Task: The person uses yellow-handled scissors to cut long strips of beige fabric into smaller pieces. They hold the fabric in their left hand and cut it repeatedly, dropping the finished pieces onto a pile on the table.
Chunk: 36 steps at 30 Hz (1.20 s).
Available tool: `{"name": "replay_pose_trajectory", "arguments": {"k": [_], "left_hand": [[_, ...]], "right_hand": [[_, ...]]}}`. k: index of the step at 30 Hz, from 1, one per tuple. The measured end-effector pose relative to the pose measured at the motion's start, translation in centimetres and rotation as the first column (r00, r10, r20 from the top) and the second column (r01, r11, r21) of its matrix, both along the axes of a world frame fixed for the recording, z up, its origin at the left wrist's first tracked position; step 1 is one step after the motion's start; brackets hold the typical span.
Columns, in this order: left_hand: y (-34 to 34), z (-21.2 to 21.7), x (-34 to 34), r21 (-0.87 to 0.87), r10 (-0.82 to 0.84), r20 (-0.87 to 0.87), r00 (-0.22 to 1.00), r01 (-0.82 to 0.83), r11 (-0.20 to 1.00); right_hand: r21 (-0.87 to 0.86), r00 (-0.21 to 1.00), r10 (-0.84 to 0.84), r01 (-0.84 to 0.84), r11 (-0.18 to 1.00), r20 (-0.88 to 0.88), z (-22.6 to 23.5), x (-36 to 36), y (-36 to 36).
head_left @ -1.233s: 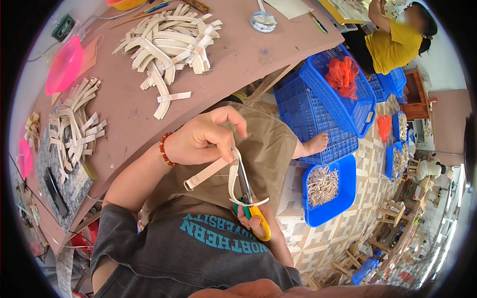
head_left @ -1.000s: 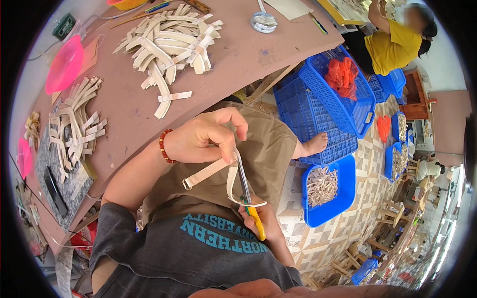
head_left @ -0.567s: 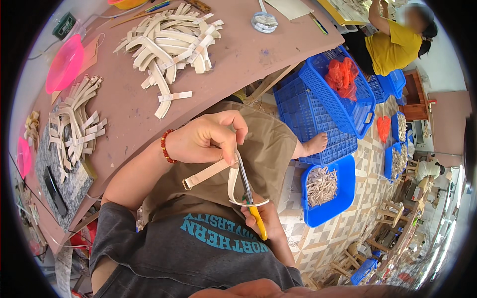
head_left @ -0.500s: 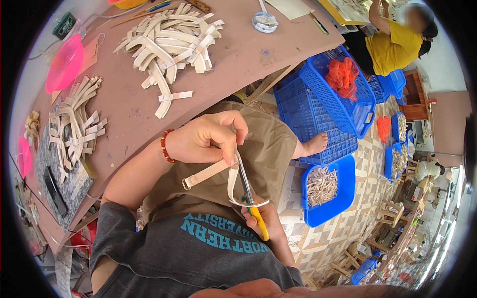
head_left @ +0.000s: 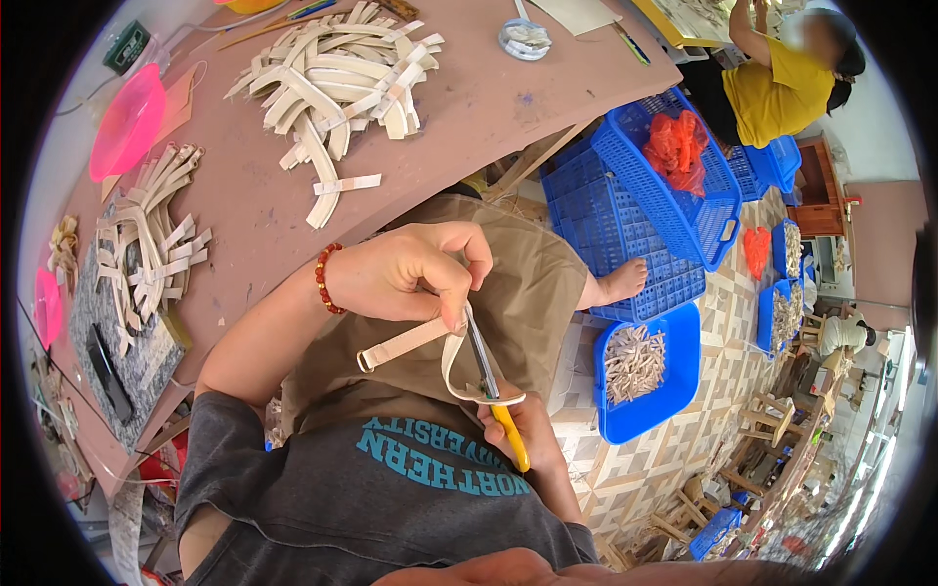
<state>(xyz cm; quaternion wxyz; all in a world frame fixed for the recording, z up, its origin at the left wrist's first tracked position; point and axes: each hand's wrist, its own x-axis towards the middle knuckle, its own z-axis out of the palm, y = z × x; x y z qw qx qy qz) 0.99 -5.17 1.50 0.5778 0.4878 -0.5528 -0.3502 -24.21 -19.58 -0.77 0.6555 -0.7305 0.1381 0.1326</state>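
Note:
Over my lap, my left hand [head_left: 415, 273] pinches a cream strap [head_left: 403, 348] between thumb and fingers. One end of the strap sticks out to the left and carries a small loop or buckle; the other part curves down to the right, across the scissors. My right hand [head_left: 528, 426] is closed around the scissors [head_left: 510, 436], which have a yellow handle. Their metal blades point up to the left fingertips, right at the strap. Whether the blades are parted there is hard to see. A red bead bracelet [head_left: 325, 279] circles my left wrist.
A large heap of cream straps [head_left: 332, 88] lies on the brown table [head_left: 469, 127], with a smaller bundle [head_left: 156, 234] at its left. A blue tub [head_left: 674, 391] of small cream pieces stands on the floor, near blue crates [head_left: 625, 225]. Another person [head_left: 782, 88] works at far right.
The scissors have turned slightly in my right hand, so less of the handle shows. The strap's hanging part has shifted a little left; my left hand keeps its pinch.

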Motion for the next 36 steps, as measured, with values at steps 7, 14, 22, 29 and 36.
{"name": "replay_pose_trajectory", "arguments": {"k": [7, 14, 22, 29, 36], "left_hand": [[-1.0, 0.0, -2.5, 0.247, 0.260, -0.623, 0.738, -0.130, 0.960], [-1.1, -0.6, -3.3, 0.337, 0.338, -0.672, 0.659, -0.134, 0.932], [-0.9, -0.1, -2.5, 0.356, 0.228, -0.652, 0.723, 0.027, 0.934], [-1.0, -0.4, -2.2, 0.352, 0.217, -0.646, 0.732, 0.033, 0.935], [-0.9, -0.1, -2.1, 0.355, 0.211, -0.660, 0.721, 0.052, 0.933]], "right_hand": [[0.124, 0.988, -0.154, 0.153, 0.980, -0.003, -1.4, -0.1, 0.3], [0.311, 0.974, -0.215, 0.226, 0.923, -0.068, -2.1, -0.3, 0.5], [0.421, 0.977, -0.209, 0.210, 0.882, -0.050, -0.7, 0.3, 0.8], [0.388, 0.992, -0.100, 0.121, 0.913, -0.075, -0.7, 0.2, 0.2], [0.348, 0.985, -0.141, 0.167, 0.923, -0.099, -0.7, 0.1, 0.1]]}}
